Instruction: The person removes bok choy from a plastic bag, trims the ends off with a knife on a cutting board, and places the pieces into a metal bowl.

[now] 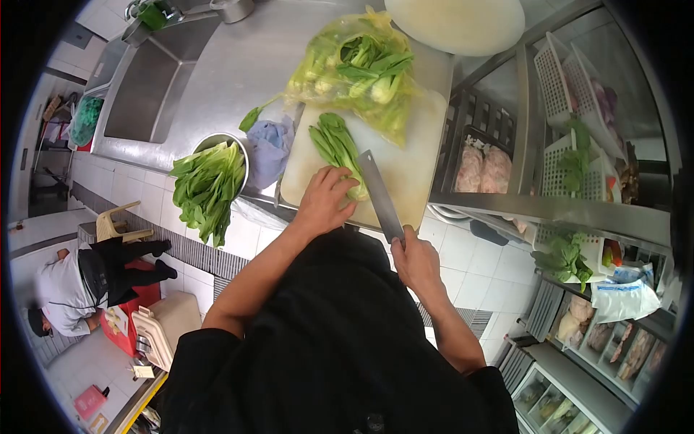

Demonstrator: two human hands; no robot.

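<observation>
On the cutting board (pixel 318 137) lies a head of leafy bok choy (pixel 337 145), its pale root end toward me. My left hand (pixel 324 200) is closed over its lower stalks, the fingers curled on them. Gripped by the handle in my right hand (pixel 418 262) is a cleaver (pixel 381 197), whose blade lies just right of the root end. Whether the blade touches the stalk, I cannot tell. Farther back on the board sits a yellow plastic bag (pixel 347 61) full of more bok choy. A metal pot (pixel 246 155) at the left holds a heap of loose greens (pixel 210 186).
A crumpled blue cloth (pixel 270 148) lies between pot and board. The sink (pixel 155 87) is at the far left, a round white board (pixel 463 25) at the back. Racks on the right hold a tray of meat (pixel 483 168) and baskets. Another person (pixel 79 282) bends over at lower left.
</observation>
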